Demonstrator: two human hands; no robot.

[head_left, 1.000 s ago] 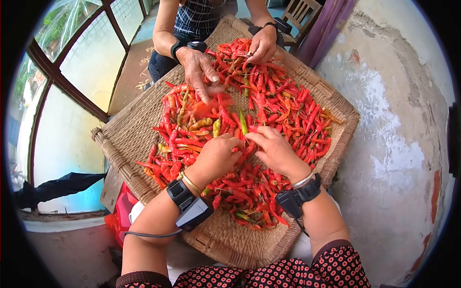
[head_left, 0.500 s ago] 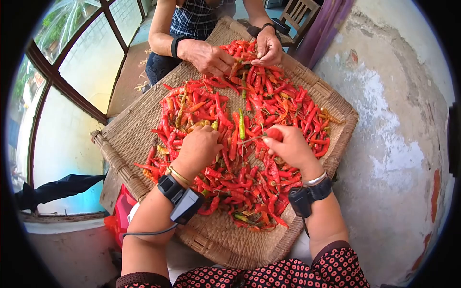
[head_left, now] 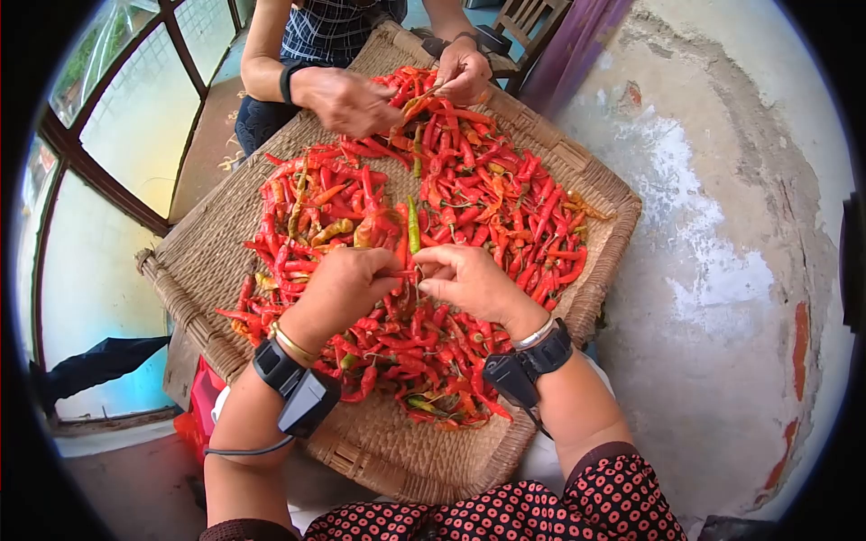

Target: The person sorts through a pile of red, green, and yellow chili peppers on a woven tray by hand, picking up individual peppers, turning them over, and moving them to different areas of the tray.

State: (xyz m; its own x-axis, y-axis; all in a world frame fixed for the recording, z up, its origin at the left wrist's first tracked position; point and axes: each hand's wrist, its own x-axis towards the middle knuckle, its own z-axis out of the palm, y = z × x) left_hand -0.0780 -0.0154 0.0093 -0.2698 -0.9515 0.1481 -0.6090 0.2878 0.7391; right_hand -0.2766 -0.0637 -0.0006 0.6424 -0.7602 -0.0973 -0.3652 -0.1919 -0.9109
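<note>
Red peppers (head_left: 397,352) lie heaped on a woven tray (head_left: 406,455) in front of me. Above the heap my left hand (head_left: 347,281) pinches a red pepper (head_left: 403,273) by one end. My right hand (head_left: 465,281) is closed at the pepper's other end, its thumb and forefinger together; the fingertips of both hands nearly meet. Just beyond them lies a green pepper (head_left: 413,225). What sits inside my right palm is hidden.
Across the tray a co-worker's hands (head_left: 347,101) are over the peppers, one blurred. A wooden chair (head_left: 525,27) stands behind. Windows and a dark umbrella-like thing (head_left: 99,362) are at the left, a worn wall (head_left: 695,270) at the right.
My two hands have come together over the middle of the heap, my left now on a pepper. The co-worker's hands have moved apart. The whole view has shifted slightly.
</note>
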